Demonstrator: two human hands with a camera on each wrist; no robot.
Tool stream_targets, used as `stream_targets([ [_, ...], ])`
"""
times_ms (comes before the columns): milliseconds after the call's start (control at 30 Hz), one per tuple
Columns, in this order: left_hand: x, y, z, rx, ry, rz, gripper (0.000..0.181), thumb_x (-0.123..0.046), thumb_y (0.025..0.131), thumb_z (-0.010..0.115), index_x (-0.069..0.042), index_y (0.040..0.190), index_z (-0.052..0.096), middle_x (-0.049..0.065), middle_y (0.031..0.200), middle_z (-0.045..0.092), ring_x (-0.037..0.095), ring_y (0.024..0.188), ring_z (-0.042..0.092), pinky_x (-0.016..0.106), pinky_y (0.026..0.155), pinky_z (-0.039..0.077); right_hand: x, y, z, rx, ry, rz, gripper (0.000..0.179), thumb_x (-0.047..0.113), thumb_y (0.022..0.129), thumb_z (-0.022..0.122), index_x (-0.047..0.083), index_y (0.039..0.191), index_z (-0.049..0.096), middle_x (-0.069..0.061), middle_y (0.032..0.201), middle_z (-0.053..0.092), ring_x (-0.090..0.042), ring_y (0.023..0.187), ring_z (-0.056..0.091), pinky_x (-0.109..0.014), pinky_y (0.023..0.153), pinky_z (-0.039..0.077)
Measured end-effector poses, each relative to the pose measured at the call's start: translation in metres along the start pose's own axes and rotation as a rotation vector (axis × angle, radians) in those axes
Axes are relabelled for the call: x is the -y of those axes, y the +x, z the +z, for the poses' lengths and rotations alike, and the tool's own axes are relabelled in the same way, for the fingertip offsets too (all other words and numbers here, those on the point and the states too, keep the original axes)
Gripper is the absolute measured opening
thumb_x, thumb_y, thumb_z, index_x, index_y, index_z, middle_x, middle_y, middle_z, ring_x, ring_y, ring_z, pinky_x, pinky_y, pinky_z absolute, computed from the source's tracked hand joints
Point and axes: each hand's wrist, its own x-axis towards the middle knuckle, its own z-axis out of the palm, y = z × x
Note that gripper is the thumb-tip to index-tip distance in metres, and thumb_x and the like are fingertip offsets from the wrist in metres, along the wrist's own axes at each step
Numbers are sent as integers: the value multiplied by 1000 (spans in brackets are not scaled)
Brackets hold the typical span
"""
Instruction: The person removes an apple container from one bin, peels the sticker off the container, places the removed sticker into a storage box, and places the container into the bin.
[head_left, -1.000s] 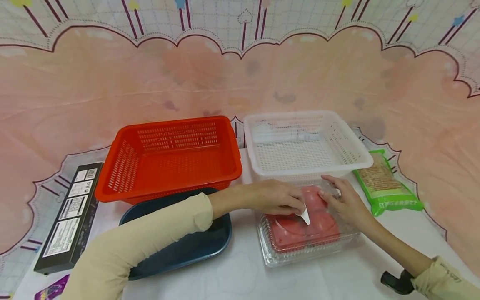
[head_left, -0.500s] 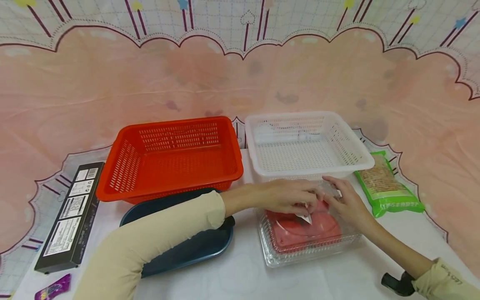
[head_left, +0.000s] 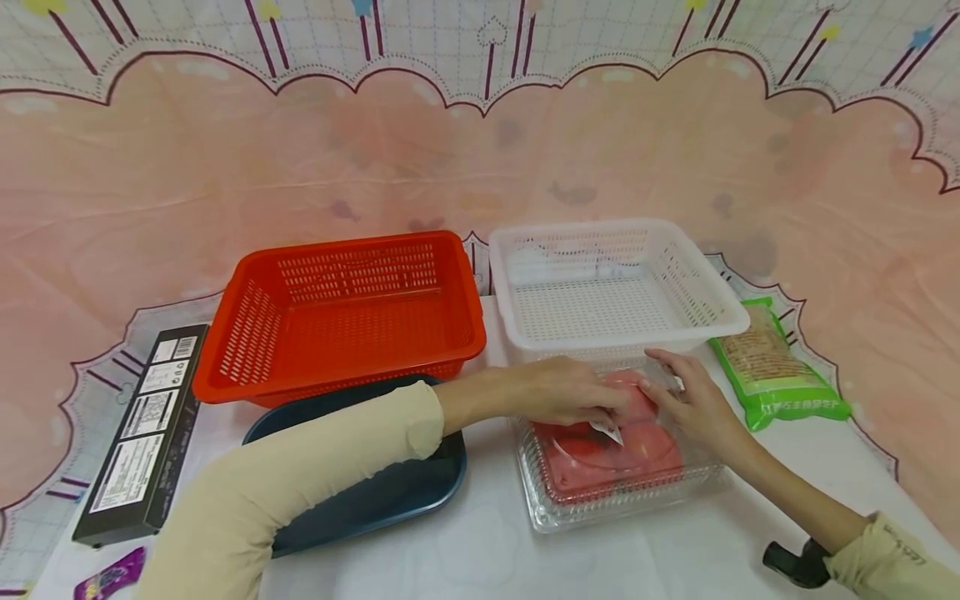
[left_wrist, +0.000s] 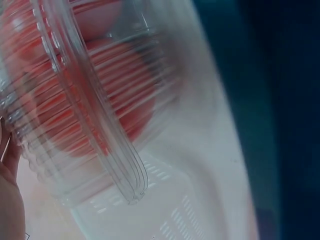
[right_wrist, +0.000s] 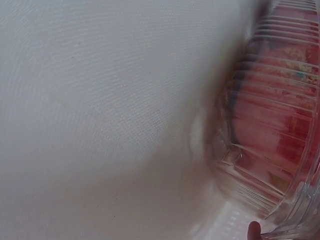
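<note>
A clear plastic clamshell box (head_left: 547, 512) with large red, round, tomato-like items (head_left: 651, 446) inside stands at the right of the table, its lid down. Over the lid, my left hand (head_left: 562, 392) pinches a small white label (head_left: 609, 432); whether the label still sticks to the lid is hidden. My right hand (head_left: 697, 412) holds the box at its right side, thumb on the lid and index finger toward the far edge. The ribbed box wall (left_wrist: 100, 100) fills much of the left wrist view. In the right wrist view one fingertip (right_wrist: 254, 231) shows by the box rim.
A red basket (head_left: 360, 329) and a white basket (head_left: 585, 317) stand behind. A dark blue tray (head_left: 405, 492) lies under my left forearm. A black box (head_left: 138, 442) and purple packet (head_left: 111, 575) are at left, a green-edged food packet (head_left: 780, 367) at right.
My left hand shifted right until its fingers met the right thumb, then drew slightly back left. The white label stays between its fingers. The right hand and the box have hardly moved.
</note>
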Motion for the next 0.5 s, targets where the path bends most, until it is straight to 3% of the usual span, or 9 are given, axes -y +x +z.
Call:
stream_targets([
  [500, -1, -5, -2, -9, -25, 23, 11, -26, 94, 63, -18, 102, 62, -7, 84, 70, 7, 73, 61, 13, 70, 48, -3, 1, 1, -17, -11, -4, 51, 24, 96, 60, 2, 139, 45, -26, 132, 46, -39, 120, 45, -9, 77, 42],
])
